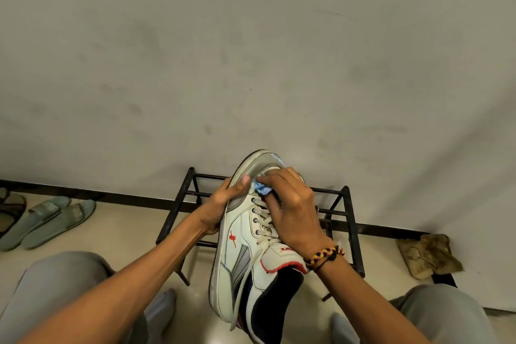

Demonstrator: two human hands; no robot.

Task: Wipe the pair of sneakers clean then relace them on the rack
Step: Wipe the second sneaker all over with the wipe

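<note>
1. Up front, the left hand [220, 205] gripped the sneaker [245, 234] along its left side near the toe, the thumb lying on the grey toe cap and the fingers curled under the sole.
2. The right hand [293, 209] pressed a small blue cloth [262, 188] against the upper just behind the toe cap, fingers bent over the cloth and pinching it.
3. The sneaker was held in the air above the rack [346, 220], toe pointing toward the wall [251, 50] and heel toward the person.
4. Its laces [264, 222] were threaded through the eyelets, with one loose end hanging down past the heel.
5. A braided band [325, 255] circled the right wrist.
6. The black metal rack stood on the floor [125, 220] against the wall.
7. Grey-green slippers [47, 218] lay on the floor toward the left edge, near the wall.
8. A stained rag [428, 255] lay on the floor right of the rack.
</note>
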